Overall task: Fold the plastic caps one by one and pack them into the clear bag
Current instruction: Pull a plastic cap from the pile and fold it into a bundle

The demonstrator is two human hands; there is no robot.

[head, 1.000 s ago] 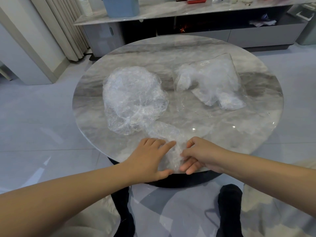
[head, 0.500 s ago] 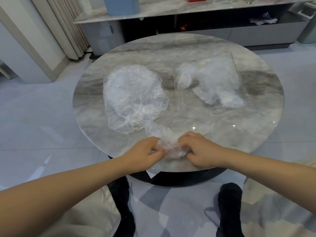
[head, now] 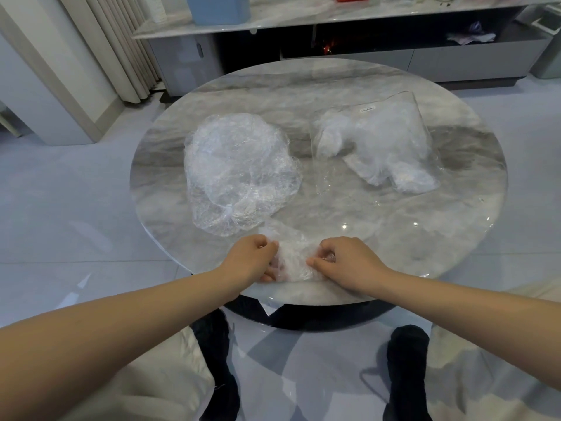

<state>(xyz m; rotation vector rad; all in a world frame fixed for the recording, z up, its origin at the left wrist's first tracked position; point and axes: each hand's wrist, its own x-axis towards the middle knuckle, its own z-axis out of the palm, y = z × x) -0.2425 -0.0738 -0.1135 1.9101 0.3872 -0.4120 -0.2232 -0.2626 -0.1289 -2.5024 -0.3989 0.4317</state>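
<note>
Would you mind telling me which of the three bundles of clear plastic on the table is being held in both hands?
It is the small crumpled cap at the near table edge, pinched between the left hand and right hand. The loose pile and the clear bag lie untouched farther back.

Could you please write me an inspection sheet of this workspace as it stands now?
Surface: round marble table, glossy.
Job's things: loose pile of caps at left; clear bag at right, partly filled with folded caps, with a small label; one cap at the near edge, between the hands.
Clutter: nothing seen.
Hands: left hand and right hand both grip the cap, fingers curled.
Cables: nothing seen.
Surroundings: low cabinet behind the table, curtain at far left, tiled floor.
</note>
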